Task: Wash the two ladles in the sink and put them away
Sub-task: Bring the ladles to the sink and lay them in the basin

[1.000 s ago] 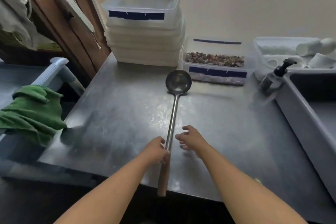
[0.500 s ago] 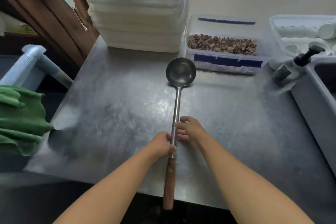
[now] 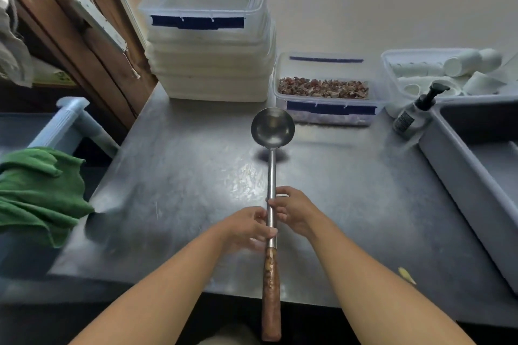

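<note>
One long steel ladle [image 3: 272, 131] with a brown wooden handle points away from me over the steel counter [image 3: 182, 190]. Its bowl hangs just above the counter, with a shadow under it. My left hand [image 3: 248, 228] grips the metal shaft just above the wooden handle. My right hand [image 3: 294, 209] holds the same shaft from the right, slightly further up. The wooden end sticks out past the counter's front edge. Only this ladle is in view. The grey sink tub [image 3: 459, 159] lies at the right.
A stack of white lidded tubs [image 3: 210, 64] stands at the back, beside a tub of brown bits [image 3: 322, 89] and a tray of white cups [image 3: 448, 70]. A pump bottle [image 3: 414, 112] leans by the sink. A green cloth [image 3: 36, 193] hangs at the left.
My right hand, open beside the shaft a second ago, has closed on it. Both hands now hold the ladle, and its bowl has lifted off the counter.
</note>
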{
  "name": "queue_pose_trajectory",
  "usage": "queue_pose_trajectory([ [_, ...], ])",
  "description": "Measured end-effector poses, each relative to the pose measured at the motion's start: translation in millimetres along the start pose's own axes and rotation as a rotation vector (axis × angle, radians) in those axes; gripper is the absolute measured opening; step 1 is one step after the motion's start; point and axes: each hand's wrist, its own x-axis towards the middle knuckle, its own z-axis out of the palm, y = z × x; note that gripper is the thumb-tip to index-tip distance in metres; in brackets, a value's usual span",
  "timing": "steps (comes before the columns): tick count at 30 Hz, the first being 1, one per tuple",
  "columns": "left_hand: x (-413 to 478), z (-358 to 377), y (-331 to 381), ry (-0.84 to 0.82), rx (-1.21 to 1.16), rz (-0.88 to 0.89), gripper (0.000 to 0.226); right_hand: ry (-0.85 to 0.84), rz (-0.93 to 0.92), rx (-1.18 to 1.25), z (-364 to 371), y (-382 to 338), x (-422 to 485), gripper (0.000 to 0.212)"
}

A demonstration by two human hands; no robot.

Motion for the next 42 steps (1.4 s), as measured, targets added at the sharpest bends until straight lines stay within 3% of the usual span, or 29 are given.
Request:
queue_pose_trajectory([
  [4,-12.0,13.4,15.3,-0.108,0.070,0.038,0.036,0.050,-0.065,0.051,-11.9,-9.4,-31.6,0.032],
  [9,-23.1,37.6,34.2,-0.304,0.203,0.091,0.039,0.233,-0.176,0.164,-28.5,-2.2,-75.2,0.028],
  [16,-38.0,77.9,17.6,-0.537,0.478,0.083,0.027,0.504,-0.247,0.436,-36.5,58.1,-142.4,0.035],
  [25,-76.0,192.1,-28.7,-0.859,0.786,0.042,0.041,0.827,-0.386,0.696,-58.0,158.0,-276.2,0.029],
  [34,-174.8,326.0,-141.4,-1.177,1.117,0.030,0.033,1.218,-0.452,0.941,-43.0,318.5,-437.3,0.028],
  [42,-321.1,423.5,-306.7,-1.494,1.401,-0.014,0.034,1.544,-0.533,1.242,36.0,492.3,-596.9,0.030],
])
